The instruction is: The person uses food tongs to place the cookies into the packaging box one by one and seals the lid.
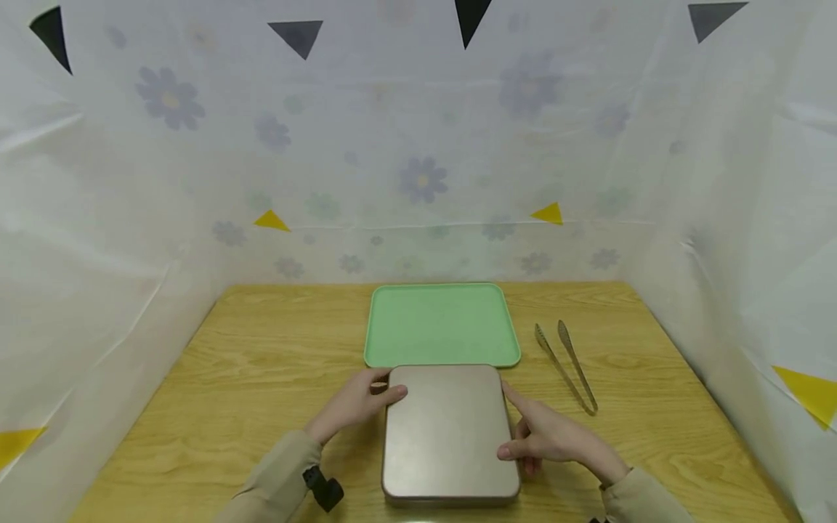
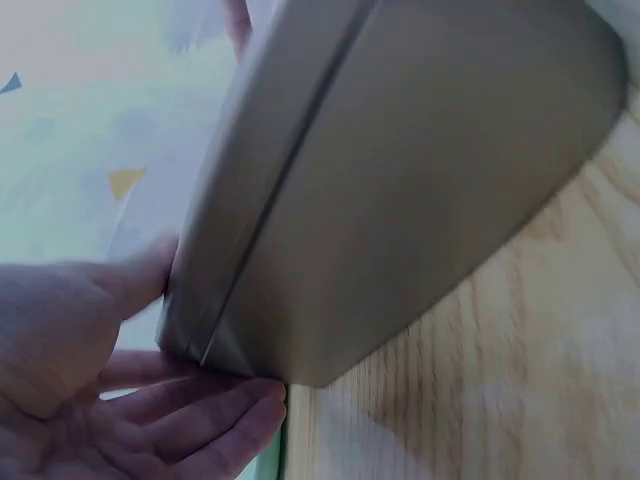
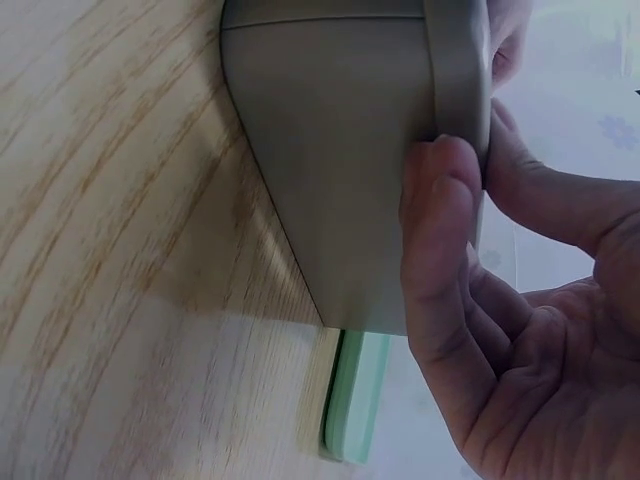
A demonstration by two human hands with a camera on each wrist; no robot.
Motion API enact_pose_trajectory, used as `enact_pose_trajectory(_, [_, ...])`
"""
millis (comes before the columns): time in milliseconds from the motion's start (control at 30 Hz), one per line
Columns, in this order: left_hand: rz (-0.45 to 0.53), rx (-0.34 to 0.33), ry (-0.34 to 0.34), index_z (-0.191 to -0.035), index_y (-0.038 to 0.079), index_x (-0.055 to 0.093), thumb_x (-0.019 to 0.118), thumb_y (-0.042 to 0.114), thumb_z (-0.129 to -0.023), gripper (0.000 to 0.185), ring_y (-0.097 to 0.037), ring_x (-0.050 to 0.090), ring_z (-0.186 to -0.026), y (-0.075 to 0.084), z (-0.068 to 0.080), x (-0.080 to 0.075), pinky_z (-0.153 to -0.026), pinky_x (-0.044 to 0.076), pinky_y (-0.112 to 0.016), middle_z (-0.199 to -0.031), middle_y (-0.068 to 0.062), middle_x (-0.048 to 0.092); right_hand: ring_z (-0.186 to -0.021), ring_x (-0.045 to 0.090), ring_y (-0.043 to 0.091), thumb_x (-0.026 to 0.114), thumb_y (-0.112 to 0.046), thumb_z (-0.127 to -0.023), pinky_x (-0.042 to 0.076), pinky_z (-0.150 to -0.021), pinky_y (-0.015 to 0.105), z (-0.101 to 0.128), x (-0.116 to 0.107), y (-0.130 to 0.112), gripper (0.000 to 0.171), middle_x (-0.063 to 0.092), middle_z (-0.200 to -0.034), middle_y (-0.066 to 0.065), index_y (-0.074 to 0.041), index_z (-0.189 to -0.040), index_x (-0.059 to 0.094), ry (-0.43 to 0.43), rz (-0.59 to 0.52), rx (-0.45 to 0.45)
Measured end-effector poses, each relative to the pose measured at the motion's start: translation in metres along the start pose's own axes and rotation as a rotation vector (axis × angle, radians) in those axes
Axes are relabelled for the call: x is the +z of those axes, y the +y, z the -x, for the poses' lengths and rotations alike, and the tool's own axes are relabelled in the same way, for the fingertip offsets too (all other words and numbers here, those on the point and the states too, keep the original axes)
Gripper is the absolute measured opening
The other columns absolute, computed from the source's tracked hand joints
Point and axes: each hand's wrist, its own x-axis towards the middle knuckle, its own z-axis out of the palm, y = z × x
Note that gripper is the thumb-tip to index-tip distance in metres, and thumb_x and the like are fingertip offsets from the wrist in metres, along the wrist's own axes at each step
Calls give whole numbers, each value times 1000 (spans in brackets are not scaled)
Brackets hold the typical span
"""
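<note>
A rectangular metal tin [image 1: 451, 428] with its lid on stands on the table, just in front of a green tray [image 1: 441, 323]. My left hand [image 1: 356, 403] grips the tin's far left corner, thumb on the lid's top and the other fingers against the side. In the left wrist view those fingers [image 2: 225, 430] lie along the tin's wall. At the right edge my right hand [image 1: 549, 432] holds the tin, thumb over the lid and index finger stretched toward the far right corner. The right wrist view shows a fingertip [image 3: 445, 165] at the lid's lower rim [image 3: 455, 70].
Metal tongs [image 1: 569, 367] lie spread on the wooden table [image 1: 275, 349], right of the tray and tin. White sheeting with flowers [image 1: 423, 180] hangs behind the table, and plain white sheets [image 1: 98, 254] enclose both sides.
</note>
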Motion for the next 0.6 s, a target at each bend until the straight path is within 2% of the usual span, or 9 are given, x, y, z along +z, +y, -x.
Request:
enact_pose_trajectory(67, [-11, -33, 58, -130, -6, 59, 58, 28, -102, 44, -42, 61, -124, 2, -2, 0, -102, 55, -50, -130, -26, 63, -48, 63, 14, 76, -23, -89, 58, -47, 41, -1, 0, -1, 116, 68, -62, 9, 5, -156, -14, 1, -1, 5])
enact_pose_trajectory(133, [-27, -71, 105, -121, -5, 64, 58, 28, -102, 39, -41, 64, -119, 3, -4, 1, -99, 56, -50, -121, -23, 68, -48, 63, 14, 75, -23, -89, 58, -47, 41, -1, 1, -2, 115, 68, -62, 10, 6, -156, -14, 5, 0, 6])
enact_pose_trajectory(200, [-21, -98, 147, -125, -3, 65, 58, 27, -102, 38, -41, 65, -118, 5, -6, 2, -97, 57, -50, -123, -21, 69, -48, 63, 15, 75, -23, -89, 57, -47, 41, -1, 1, -3, 115, 68, -62, 11, 7, -156, -13, 10, 3, 0])
enact_pose_trajectory(267, [-17, -111, 169, -119, 0, 68, 58, 26, -102, 33, -38, 67, -116, 6, -8, 2, -95, 58, -47, -118, -17, 71, -47, 63, 15, 75, -22, -89, 57, -47, 40, -1, 1, -3, 115, 67, -62, 12, 7, -156, -14, 14, 2, -7])
enact_pose_trajectory(467, [-2, -136, 219, -109, 2, 72, 60, 20, -101, 24, -27, 73, -95, 4, -13, 3, -73, 61, -33, -102, -13, 73, -46, 62, 13, 75, -22, -90, 57, -47, 38, -1, 2, -2, 114, 67, -61, 11, 5, -156, -14, 18, -1, -5])
enact_pose_trajectory(600, [-26, -124, 241, -105, 2, 74, 62, 18, -99, 21, -26, 74, -94, 3, -15, 3, -72, 60, -31, -101, -14, 75, -46, 62, 19, 75, -22, -89, 56, -46, 41, -1, 2, -1, 114, 66, -60, 10, 8, -155, -14, 18, -8, -11])
